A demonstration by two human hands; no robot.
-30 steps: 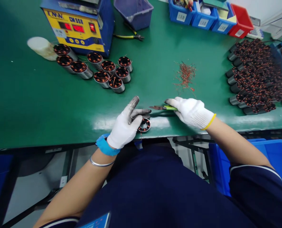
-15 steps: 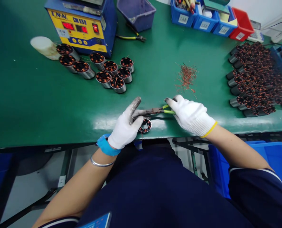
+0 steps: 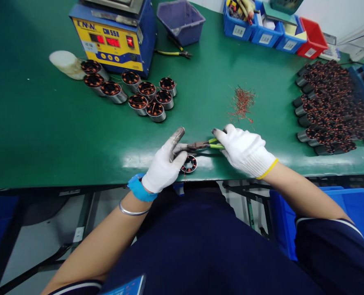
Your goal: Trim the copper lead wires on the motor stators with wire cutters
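Observation:
My left hand (image 3: 164, 166), in a white glove with darkened fingertips, is closed at the left side of a motor stator (image 3: 189, 164) near the table's front edge. Its thumb rests by the stator's rim, hiding part of it, and the index finger points up and away. Green-handled pliers (image 3: 199, 145) are gripped in my gloved right hand (image 3: 242, 147). The pliers' jaws lie just above the stator, against the left hand's fingers. What the jaws hold, if anything, is too small to make out. A thin copper wire hangs from the stator's near side.
Several wound stators (image 3: 156, 111) stand left of centre before a blue and yellow soldering station (image 3: 114, 41). Copper wire clippings (image 3: 243, 101) lie beyond my right hand. Many more stators (image 3: 329, 106) crowd the right. At the back are a purple bin (image 3: 184, 24), cutters (image 3: 172, 53) and parts boxes (image 3: 264, 35).
The whole view has shifted slightly, so the table things appear a little right and lower. Both hands keep nearly the same hold, with the pliers still at the left fingers.

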